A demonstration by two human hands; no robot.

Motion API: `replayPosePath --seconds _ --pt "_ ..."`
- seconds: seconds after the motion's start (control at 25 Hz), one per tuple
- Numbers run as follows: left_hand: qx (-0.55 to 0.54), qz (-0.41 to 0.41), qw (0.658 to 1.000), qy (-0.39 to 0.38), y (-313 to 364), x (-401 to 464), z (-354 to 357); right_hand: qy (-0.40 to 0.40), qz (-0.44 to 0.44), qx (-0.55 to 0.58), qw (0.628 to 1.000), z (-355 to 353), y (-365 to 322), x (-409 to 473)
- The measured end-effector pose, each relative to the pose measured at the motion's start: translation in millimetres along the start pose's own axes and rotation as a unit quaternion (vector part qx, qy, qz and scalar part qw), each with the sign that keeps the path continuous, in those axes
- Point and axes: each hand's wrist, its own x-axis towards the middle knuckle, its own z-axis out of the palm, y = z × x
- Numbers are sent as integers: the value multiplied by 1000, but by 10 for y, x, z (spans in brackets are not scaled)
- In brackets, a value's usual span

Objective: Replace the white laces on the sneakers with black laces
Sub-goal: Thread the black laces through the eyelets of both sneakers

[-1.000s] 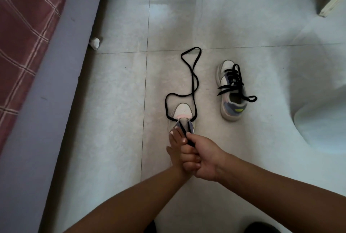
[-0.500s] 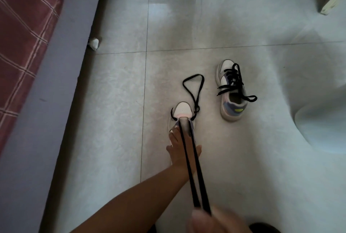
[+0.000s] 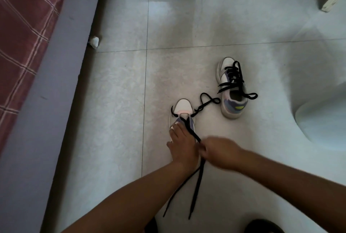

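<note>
A: Black lace (image 3: 233, 79) is fully threaded on the far sneaker (image 3: 232, 90), its ends lying loose and untied. That one looks done apart from the knot.

B: And the near sneaker (image 3: 182, 113)?

A: Barely started. The second black lace (image 3: 192, 131) passes only the lowest eyelets by the toe. One slack loop lies on the floor (image 3: 112, 101) between the two shoes; two strands trail back past the wrists.

B: Hands?

A: Left hand (image 3: 180, 143) presses on the shoe, fingers fairly straight, pinning it down. Right hand (image 3: 221, 152) is blurred, fingers curled and clamped on the lace just beside the left.

B: White laces?

A: None visible on either shoe. The person's remaining work: all upper eyelet rows on the near shoe, then evening the ends.
</note>
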Motion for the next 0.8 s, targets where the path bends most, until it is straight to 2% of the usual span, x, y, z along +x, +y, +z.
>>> replayPosePath --seconds 0.08,0.12,0.16,0.28,0.52,0.68,0.8 --pt "8 6 1000 -20 -9 -27 -7 91 73 98 988 -169 -55 338" --pt "-4 5 1000 -23 -19 -31 5 118 75 126 982 -148 -110 447" --pt "-9 8 1000 -28 -30 -21 9 100 93 153 979 -119 -163 506" --pt "-9 7 999 -33 -19 -22 -17 28 88 77 993 -107 -310 644" --pt "-6 -4 999 -49 -10 -39 -52 20 168 -49 984 -140 -334 666" --pt "0 2 999 -47 -8 -42 -54 24 129 -40 991 -182 -459 440" --pt "20 34 998 -56 -84 -52 6 34 64 -157 985 -107 -649 184"
